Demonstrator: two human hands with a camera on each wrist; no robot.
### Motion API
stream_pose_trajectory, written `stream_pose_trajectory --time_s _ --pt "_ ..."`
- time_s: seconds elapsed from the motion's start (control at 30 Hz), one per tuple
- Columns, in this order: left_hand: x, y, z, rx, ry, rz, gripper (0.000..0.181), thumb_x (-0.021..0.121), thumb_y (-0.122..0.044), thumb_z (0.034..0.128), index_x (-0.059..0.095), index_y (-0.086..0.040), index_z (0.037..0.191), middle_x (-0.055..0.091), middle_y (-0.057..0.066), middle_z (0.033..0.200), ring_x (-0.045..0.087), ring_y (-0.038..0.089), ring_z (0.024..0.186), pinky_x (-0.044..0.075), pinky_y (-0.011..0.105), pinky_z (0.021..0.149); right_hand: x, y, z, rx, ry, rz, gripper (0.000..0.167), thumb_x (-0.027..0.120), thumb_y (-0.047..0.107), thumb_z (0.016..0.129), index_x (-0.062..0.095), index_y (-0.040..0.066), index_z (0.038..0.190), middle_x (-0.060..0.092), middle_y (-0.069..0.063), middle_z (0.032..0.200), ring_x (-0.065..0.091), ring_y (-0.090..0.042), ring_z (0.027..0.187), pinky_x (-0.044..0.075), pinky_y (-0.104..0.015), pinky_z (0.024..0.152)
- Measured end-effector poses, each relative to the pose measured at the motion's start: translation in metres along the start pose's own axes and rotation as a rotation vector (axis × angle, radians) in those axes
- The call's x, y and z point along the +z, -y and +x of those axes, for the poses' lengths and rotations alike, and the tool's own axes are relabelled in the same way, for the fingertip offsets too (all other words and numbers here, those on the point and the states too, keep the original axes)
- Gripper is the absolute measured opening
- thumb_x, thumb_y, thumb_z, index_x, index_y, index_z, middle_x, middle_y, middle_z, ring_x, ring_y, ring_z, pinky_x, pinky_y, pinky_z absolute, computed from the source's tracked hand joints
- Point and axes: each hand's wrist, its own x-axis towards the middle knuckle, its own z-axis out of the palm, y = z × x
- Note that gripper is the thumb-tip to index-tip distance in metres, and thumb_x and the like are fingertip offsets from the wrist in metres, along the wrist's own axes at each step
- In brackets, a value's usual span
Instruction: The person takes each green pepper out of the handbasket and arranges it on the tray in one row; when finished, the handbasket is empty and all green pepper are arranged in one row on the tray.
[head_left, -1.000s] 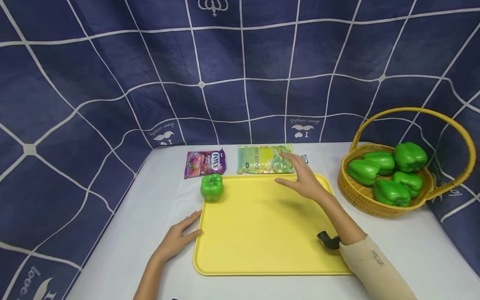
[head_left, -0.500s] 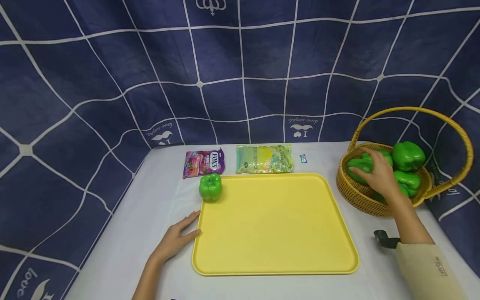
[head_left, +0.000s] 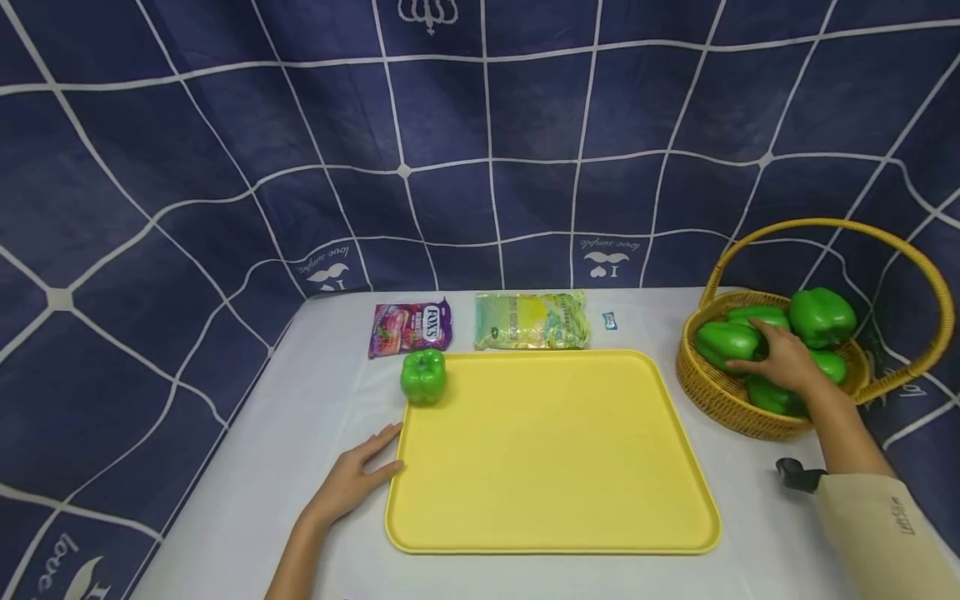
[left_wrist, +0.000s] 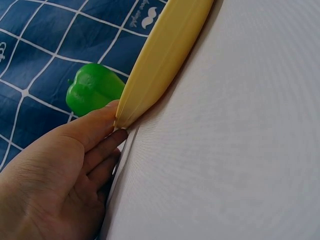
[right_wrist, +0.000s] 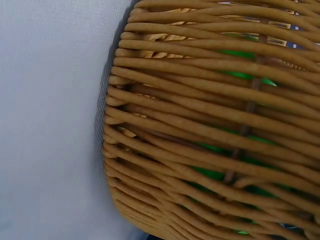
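In the head view, my right hand (head_left: 783,360) reaches into a wicker basket (head_left: 723,408) and grips the leftmost green bell pepper (head_left: 724,342), with the thumb at its front and the fingers at its right side. The right wrist view shows only the basket's woven wall (right_wrist: 200,120), with green behind the gaps; the hand is hidden there. My left hand (head_left: 351,479) lies on the table, straight fingertips touching the left rim of a yellow tray (head_left: 551,458). Another green bell pepper (head_left: 423,377) stands at the tray's far left corner.
Beyond the tray lie a purple candy bag (head_left: 410,327), a green-yellow packet (head_left: 531,320) and a small blue-white sachet (head_left: 610,321). More green peppers (head_left: 822,317) share the basket, whose tall handle (head_left: 840,222) arches over it. A blue checked cloth (head_left: 525,200) hangs behind.
My right hand has moved from above the tray rightward into the basket and now grips a green bell pepper there. The left hand has stayed at the tray's edge.
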Motion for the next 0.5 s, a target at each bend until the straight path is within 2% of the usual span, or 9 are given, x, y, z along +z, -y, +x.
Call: stream_pose_trajectory --time_s 0.27,0.5 --pt "0.0004 -0.0008 -0.0005 0.017 -0.008 0.003 0.061 0.066 -0.044 0.0819 0.045 -0.029 0.137 0.038 0.004 0.143 0.030 0.031 0.133 0.022 0.053 0.107 0.0017 -0.0001 0.0015 -0.007 -0.051 -0.016 0.091 0.077 0.033 0.074 0.029 -0.019 0.131 0.025 -0.048 0.123 0.027 -0.061 0.109 0.026 -0.071 0.088" --pt "0.0007 -0.0016 0.0000 0.015 -0.014 0.006 0.061 0.066 -0.044 0.0816 0.046 -0.028 0.137 0.038 0.005 0.143 0.031 0.030 0.132 0.023 0.053 0.107 0.0015 0.0050 -0.0033 -0.019 -0.173 0.023 0.088 0.078 0.029 0.073 0.030 -0.013 0.134 0.024 -0.042 0.123 0.028 -0.058 0.109 0.025 -0.070 0.089"
